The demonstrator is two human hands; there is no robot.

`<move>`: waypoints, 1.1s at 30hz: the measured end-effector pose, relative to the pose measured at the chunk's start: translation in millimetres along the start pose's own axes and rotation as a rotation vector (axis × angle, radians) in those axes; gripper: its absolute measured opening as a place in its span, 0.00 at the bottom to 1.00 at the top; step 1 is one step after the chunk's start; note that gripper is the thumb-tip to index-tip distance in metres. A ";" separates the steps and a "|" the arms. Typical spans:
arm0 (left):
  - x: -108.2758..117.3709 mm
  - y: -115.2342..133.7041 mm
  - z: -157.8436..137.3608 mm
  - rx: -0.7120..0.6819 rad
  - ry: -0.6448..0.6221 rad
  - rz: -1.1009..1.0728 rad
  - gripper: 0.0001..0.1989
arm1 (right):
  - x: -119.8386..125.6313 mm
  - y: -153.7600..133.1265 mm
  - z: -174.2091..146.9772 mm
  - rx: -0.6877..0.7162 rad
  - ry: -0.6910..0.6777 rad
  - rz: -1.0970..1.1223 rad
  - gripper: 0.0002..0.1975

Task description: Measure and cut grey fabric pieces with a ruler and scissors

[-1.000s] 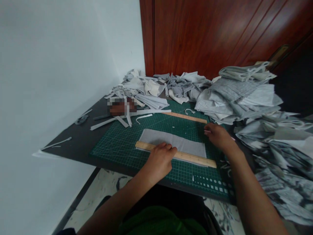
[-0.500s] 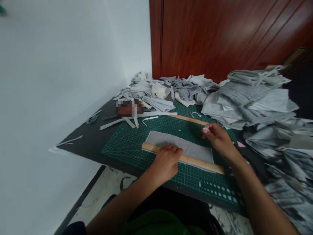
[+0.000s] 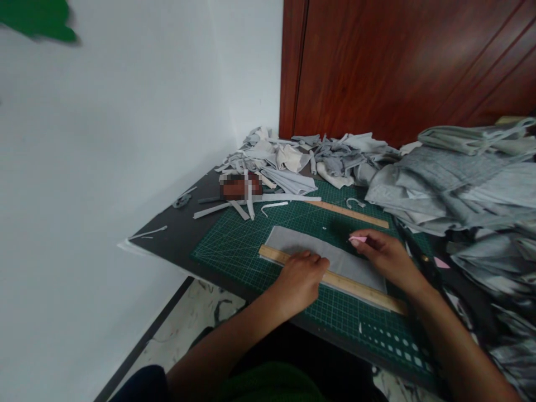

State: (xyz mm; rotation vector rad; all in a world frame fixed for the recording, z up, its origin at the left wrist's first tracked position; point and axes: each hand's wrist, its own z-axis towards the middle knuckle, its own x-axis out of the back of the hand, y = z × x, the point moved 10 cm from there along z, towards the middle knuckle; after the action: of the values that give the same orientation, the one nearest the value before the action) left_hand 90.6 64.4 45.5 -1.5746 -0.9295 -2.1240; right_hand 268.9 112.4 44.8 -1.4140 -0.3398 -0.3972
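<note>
A wooden ruler lies along the near side of a flat grey piece of fabric on a green cutting mat. My left hand is closed over the middle of that ruler, pressing it onto the cloth, with its fingertips partly hidden. Just above the fabric's right part, my right hand pinches a small pink piece of tailor's chalk. The chalk is apart from the cloth.
A second wooden ruler lies farther back on the mat. Fabric scraps heap up by the wall, and folded cloth is stacked at the right. A pink triangular piece and black-handled scissors rest near my right arm.
The view has turned left, so everything sits farther right in the picture. My right hand has brought the chalk left and closer to the fabric. My left hand stays on the ruler.
</note>
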 end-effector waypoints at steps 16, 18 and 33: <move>4.7 -4.3 1.4 -0.032 0.000 -0.141 0.05 | -0.9 0.7 -1.3 0.049 0.002 -0.055 0.16; 4.7 -4.4 1.1 -0.030 0.010 -0.152 0.05 | -0.3 1.0 -1.3 0.070 0.019 -0.065 0.16; 8.1 -46.0 7.4 0.044 -0.072 -0.774 0.16 | -34.3 -80.9 -47.0 0.497 0.180 -0.011 0.07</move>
State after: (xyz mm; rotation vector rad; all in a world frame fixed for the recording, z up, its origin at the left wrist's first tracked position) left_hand 65.0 103.8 40.5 -1.4076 -1.8242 -2.4909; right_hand 200.9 59.0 94.3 -0.8846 -0.2758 -0.4118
